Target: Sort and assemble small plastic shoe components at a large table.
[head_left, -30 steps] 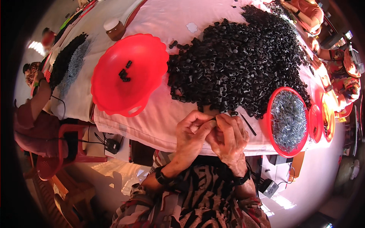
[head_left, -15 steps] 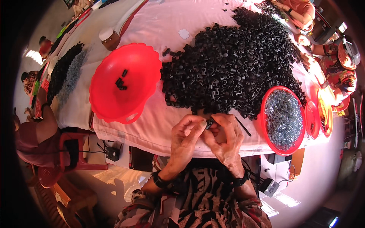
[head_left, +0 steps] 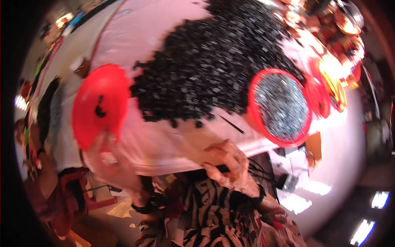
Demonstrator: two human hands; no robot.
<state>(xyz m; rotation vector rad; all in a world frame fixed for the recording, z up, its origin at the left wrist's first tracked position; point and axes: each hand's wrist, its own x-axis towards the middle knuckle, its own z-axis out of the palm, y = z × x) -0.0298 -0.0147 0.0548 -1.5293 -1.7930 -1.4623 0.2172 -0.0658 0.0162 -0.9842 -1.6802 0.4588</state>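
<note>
My left hand (head_left: 110, 156), smeared by motion, reaches over the near rim of a red scalloped basin (head_left: 88, 113). Whether its fingertips hold anything is too blurred to tell. A few black plastic pieces (head_left: 99, 108) lie inside that basin. My right hand (head_left: 231, 168) hovers at the table's front edge, fingers loosely bent and apart from the thumb, nothing visible between them. Beyond it spreads a large heap of small black ring-like plastic parts (head_left: 205, 70). A thin black stick (head_left: 232, 124) lies between the heap and my right hand.
Right of the heap stands a red basin (head_left: 252, 109) full of small clear shiny pieces. Further right are a smaller red dish (head_left: 317, 99) and an orange one (head_left: 335, 92). A brown jar (head_left: 81, 67) sits behind the scalloped basin. Other people sit at both sides.
My hands, together around a small black part before, have come apart. The left has swung leftward to the scalloped basin; the right has drawn back toward the table edge. The view has shifted.
</note>
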